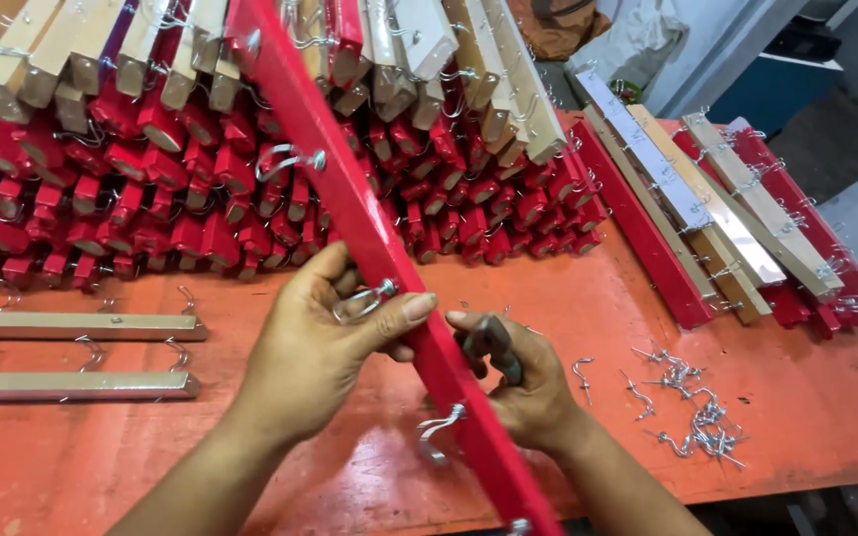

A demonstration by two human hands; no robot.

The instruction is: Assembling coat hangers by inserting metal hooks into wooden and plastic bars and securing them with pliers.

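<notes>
A long red wooden bar (350, 199) runs diagonally from the top middle down to the bottom edge, with metal hooks screwed into it. My left hand (320, 347) grips the bar, its thumb and fingers pinching a metal hook (361, 301) fixed in the wood. My right hand (513, 377) is under the bar on the right and closed on a dark tool handle (494, 342). Another hook (437, 432) hangs from the bar lower down.
A big pile of red and bare wooden hook bars (201, 149) fills the back of the red table (806, 387). More bars (717, 208) lie at the right. Loose metal hooks (692, 417) are scattered at the right; two bare wooden bars (71, 328) lie at the left.
</notes>
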